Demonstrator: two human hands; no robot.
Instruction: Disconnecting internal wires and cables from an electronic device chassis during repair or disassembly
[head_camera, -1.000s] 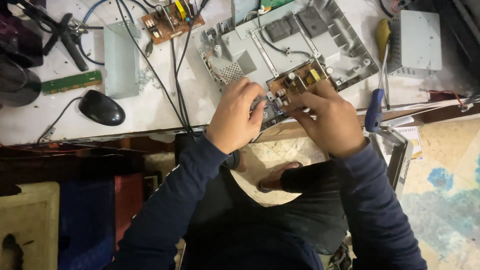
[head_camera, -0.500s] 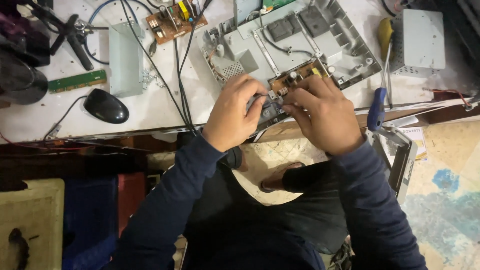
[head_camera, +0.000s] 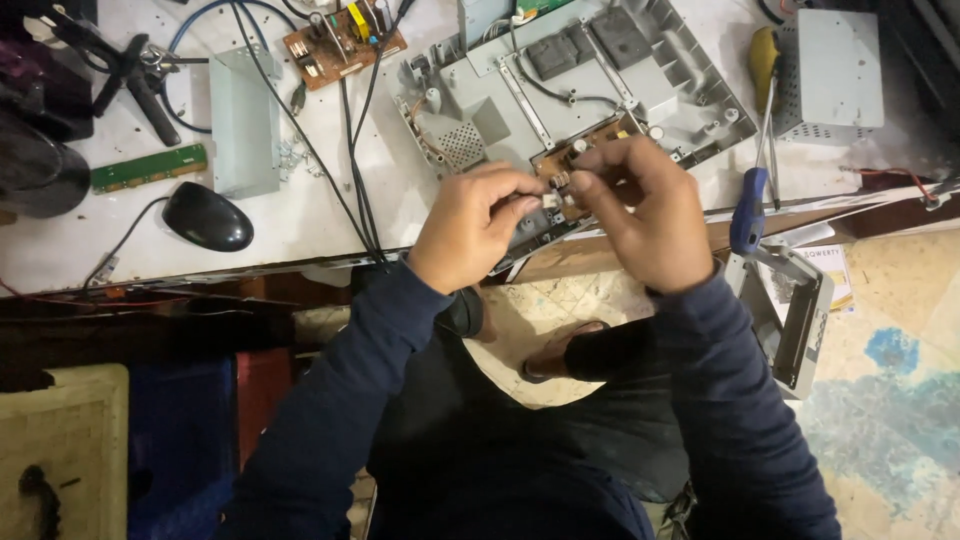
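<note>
Pinching from both sides, the left hand (head_camera: 470, 225) and the right hand (head_camera: 650, 215) meet over the near edge of the desk (head_camera: 60, 255), each grip closed down to thumb and fingertips. Between them sits a small white connector (head_camera: 551, 199): the left grip has it by its near end, the right grip closes on it from the other side, though exactly which fingers bear on it I cannot tell. Both hands are raised just above the brown board (head_camera: 585, 160), so the connector hangs right over the spot where the board's wiring ends, and the forearms in dark sleeves angle in from below, which likely steadies such fine work.

Just beyond the grips lies the grey chassis (head_camera: 640, 85), tilted across the desk with the board seated in its near corner; placed so, the part being handled stays within short reach. To the right of the right grip, a blue-handled screwdriver (head_camera: 748, 205) and a yellow-handled one (head_camera: 764, 55) lie side by side, handy to that hand. Left of the left grip, black cables (head_camera: 350, 170) run toward the far edge, past a black mouse (head_camera: 208, 217) and a green strip board (head_camera: 148, 167). Farther off sit a second brown board (head_camera: 342, 40) and a grey metal box (head_camera: 838, 70).
</note>
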